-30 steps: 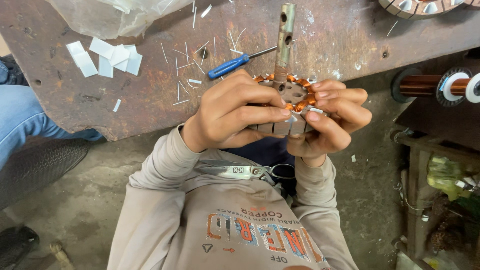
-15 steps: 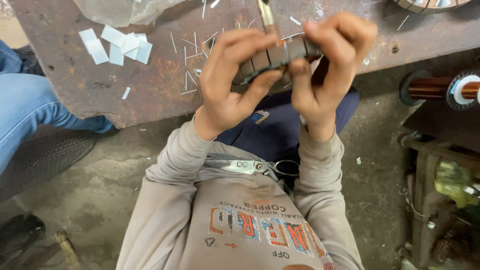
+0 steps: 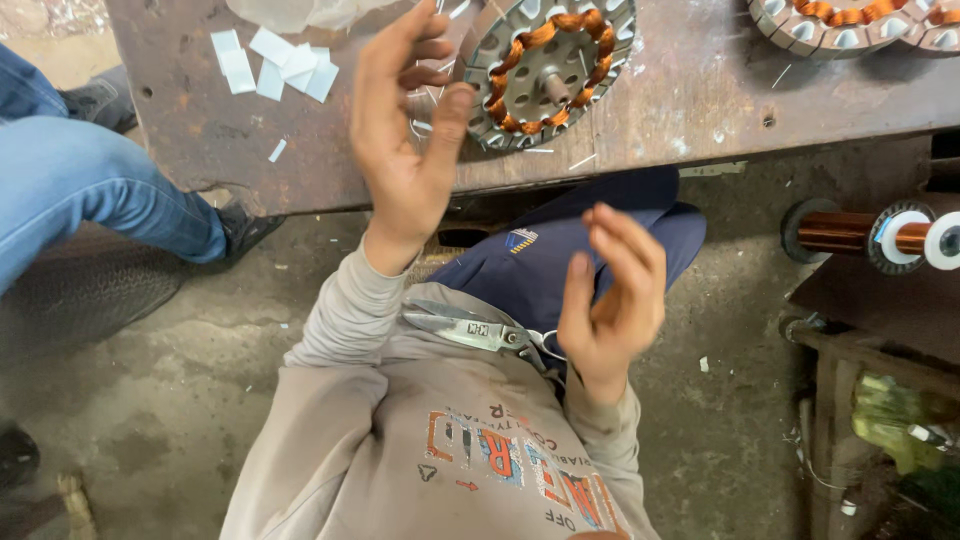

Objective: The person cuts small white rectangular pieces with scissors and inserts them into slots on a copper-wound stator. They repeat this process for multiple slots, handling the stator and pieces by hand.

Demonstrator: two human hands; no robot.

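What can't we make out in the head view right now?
- Second stator: cut off by the top edge.
- Clear bag: cut off at the top; contents unreadable.
- Wound stator: its left rim hidden behind the left hand.
- Right hand: motion-blurred fingers.
- Scissors: handles hidden behind right hand.

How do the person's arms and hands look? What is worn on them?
Both arms wear long, light grey-beige sleeves that end at the wrists in plain ribbed cuffs. The left hand and the right hand are bare: no gloves, and no rings or watch that I can see. The sleeves carry no markings.
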